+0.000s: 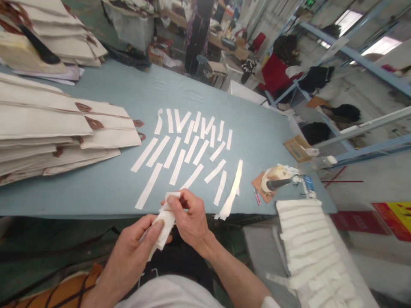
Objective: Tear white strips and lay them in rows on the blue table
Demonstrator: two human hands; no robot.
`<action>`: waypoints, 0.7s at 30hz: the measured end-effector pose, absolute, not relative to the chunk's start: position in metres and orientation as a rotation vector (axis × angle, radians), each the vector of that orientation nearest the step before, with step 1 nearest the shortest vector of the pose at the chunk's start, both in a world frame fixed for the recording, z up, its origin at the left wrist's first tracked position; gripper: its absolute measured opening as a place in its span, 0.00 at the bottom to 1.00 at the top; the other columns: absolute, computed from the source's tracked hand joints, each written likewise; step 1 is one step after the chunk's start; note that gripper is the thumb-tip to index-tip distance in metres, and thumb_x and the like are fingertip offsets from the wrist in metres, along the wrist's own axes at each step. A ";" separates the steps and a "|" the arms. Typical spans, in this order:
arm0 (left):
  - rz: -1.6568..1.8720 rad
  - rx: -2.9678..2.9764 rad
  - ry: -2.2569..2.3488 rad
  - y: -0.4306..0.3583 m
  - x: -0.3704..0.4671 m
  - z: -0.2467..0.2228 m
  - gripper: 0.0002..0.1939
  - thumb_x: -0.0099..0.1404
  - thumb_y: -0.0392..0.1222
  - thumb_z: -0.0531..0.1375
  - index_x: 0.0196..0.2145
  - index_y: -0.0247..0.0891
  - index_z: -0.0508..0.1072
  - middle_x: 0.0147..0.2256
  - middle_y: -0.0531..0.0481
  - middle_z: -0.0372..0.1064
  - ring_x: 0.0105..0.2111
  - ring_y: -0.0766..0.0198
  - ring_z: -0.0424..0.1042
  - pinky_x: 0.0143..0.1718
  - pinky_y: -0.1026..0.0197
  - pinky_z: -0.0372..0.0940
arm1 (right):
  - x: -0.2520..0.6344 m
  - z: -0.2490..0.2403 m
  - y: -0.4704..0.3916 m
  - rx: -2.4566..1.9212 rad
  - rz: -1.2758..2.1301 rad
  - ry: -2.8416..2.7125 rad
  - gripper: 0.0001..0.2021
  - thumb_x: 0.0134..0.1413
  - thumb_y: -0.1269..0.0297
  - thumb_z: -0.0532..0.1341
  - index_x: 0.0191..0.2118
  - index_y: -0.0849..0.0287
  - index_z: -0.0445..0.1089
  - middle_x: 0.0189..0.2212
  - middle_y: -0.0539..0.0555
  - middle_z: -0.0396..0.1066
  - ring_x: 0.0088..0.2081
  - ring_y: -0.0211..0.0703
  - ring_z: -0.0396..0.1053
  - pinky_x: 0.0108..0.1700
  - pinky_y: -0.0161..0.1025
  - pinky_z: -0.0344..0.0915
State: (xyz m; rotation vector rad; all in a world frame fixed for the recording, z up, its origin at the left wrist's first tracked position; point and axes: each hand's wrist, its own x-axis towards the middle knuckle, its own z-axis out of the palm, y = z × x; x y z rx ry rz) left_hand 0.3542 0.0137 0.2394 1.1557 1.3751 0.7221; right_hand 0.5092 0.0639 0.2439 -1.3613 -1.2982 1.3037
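Observation:
My left hand [138,239] is closed round the lower part of a small folded stack of white fabric strips [165,220], just off the table's front edge. At the upper end of that stack my right hand [189,214] pinches the fabric between thumb and fingers. Several white strips [149,186] lie spread in uneven rows on the blue-green table [105,188] beyond my hands. A longer cream strip [233,192] hangs slightly over the front edge, right of my right hand.
Stacked cream fabric pieces [48,115] with brown tabs cover the table's left. An iron [278,179] rests on a brown pad at the right, near a small cutter [257,196]. White bundles [308,244] lie at lower right. A person [195,34] stands beyond the table.

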 end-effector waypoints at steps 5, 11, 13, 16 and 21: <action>0.610 1.304 1.281 0.012 0.361 0.238 0.26 0.74 0.60 0.53 0.27 0.40 0.74 0.22 0.55 0.68 0.23 0.65 0.65 0.26 0.65 0.57 | 0.540 0.241 0.102 -1.377 1.199 -1.123 0.18 0.61 0.47 0.62 0.33 0.59 0.72 0.25 0.50 0.74 0.24 0.36 0.68 0.26 0.33 0.65; 0.583 1.208 1.290 0.014 0.372 0.253 0.26 0.73 0.61 0.52 0.27 0.40 0.73 0.22 0.56 0.68 0.23 0.64 0.66 0.27 0.65 0.59 | 0.595 0.216 0.157 -1.530 0.989 -1.088 0.22 0.56 0.41 0.63 0.30 0.56 0.66 0.19 0.44 0.63 0.20 0.35 0.62 0.22 0.33 0.62; 0.573 1.186 1.293 0.013 0.374 0.256 0.27 0.72 0.62 0.53 0.24 0.41 0.70 0.21 0.57 0.65 0.22 0.65 0.64 0.26 0.65 0.58 | 0.609 0.209 0.168 -1.594 0.863 -1.164 0.21 0.59 0.41 0.61 0.29 0.55 0.63 0.17 0.42 0.59 0.19 0.34 0.60 0.21 0.32 0.57; 0.573 1.168 1.292 0.008 0.375 0.255 0.28 0.71 0.64 0.53 0.23 0.40 0.68 0.20 0.57 0.61 0.21 0.66 0.61 0.26 0.65 0.57 | 0.625 0.204 0.181 -1.647 0.730 -1.199 0.21 0.61 0.42 0.60 0.28 0.54 0.61 0.17 0.42 0.57 0.20 0.34 0.58 0.21 0.32 0.55; 0.602 1.075 1.387 0.001 0.373 0.248 0.31 0.67 0.71 0.53 0.24 0.41 0.70 0.19 0.57 0.61 0.20 0.66 0.59 0.22 0.66 0.56 | 0.651 0.201 0.203 -1.697 0.605 -1.189 0.19 0.61 0.45 0.60 0.28 0.54 0.61 0.17 0.42 0.59 0.21 0.35 0.60 0.23 0.32 0.57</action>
